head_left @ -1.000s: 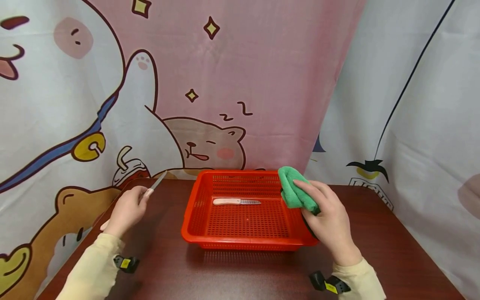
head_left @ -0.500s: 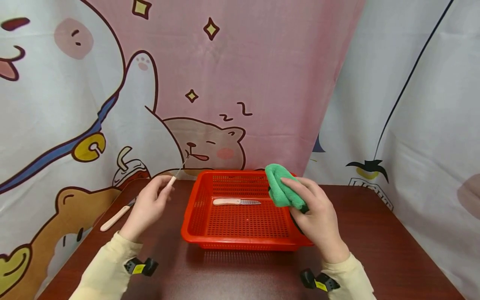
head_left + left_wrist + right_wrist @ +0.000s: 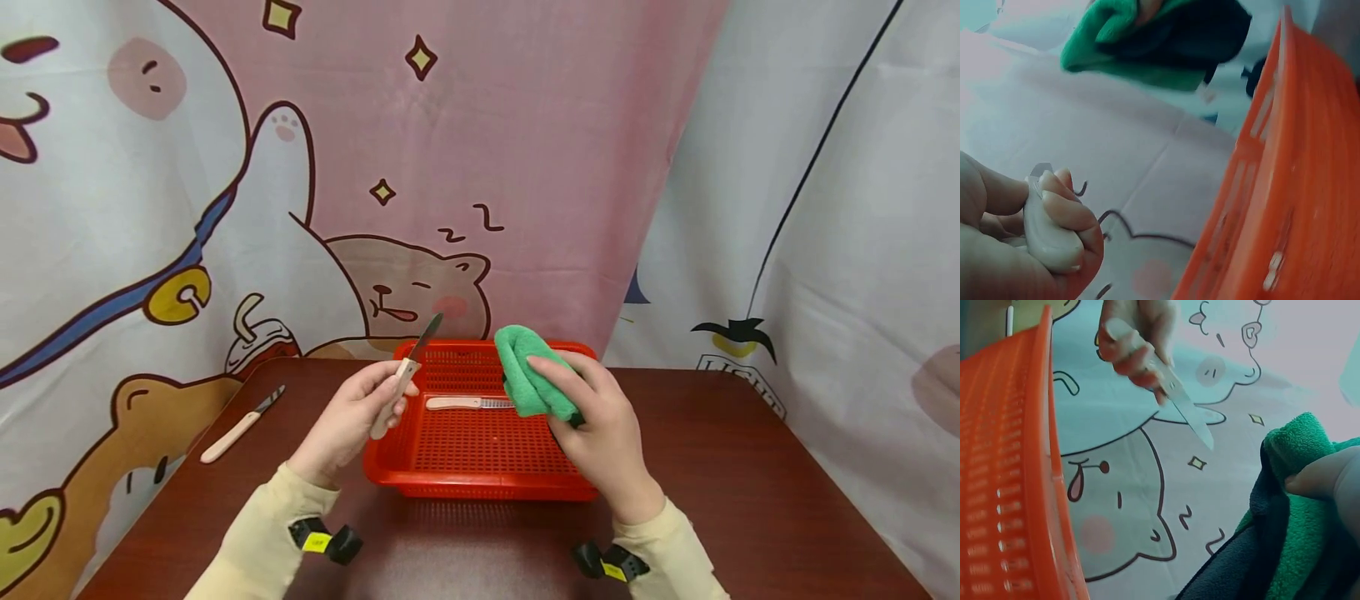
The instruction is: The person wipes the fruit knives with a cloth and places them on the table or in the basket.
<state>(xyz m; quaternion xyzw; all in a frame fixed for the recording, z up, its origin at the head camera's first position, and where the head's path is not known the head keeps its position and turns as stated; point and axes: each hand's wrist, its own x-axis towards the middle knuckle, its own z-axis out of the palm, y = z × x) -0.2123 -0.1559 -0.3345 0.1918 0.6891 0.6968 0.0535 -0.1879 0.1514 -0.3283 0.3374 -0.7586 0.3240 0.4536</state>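
In the head view the left hand [image 3: 348,421] grips a small knife [image 3: 395,398] by its pale handle, blade pointing up and away over the near-left rim of the red basket [image 3: 480,486]. The right wrist view shows that knife's bare blade [image 3: 1192,419] apart from the cloth. A folded cloth [image 3: 528,375], green with a dark underside, is pinched by the right hand [image 3: 603,429] above the basket's right half. Inside the basket lies a second knife [image 3: 453,403], its blade tip hidden behind the cloth. Another pale-handled knife [image 3: 234,436] rests on the table at the left.
The dark red-brown table [image 3: 750,475] extends to both sides of the basket. Behind it hangs a curtain [image 3: 555,167] printed with cartoon animals. A black band with a small camera is worn on each wrist.
The left hand has brought its knife rightward from the table's left side to the basket, turning the blade more upright. The right hand has carried the cloth leftward. The table knife has come into full view.
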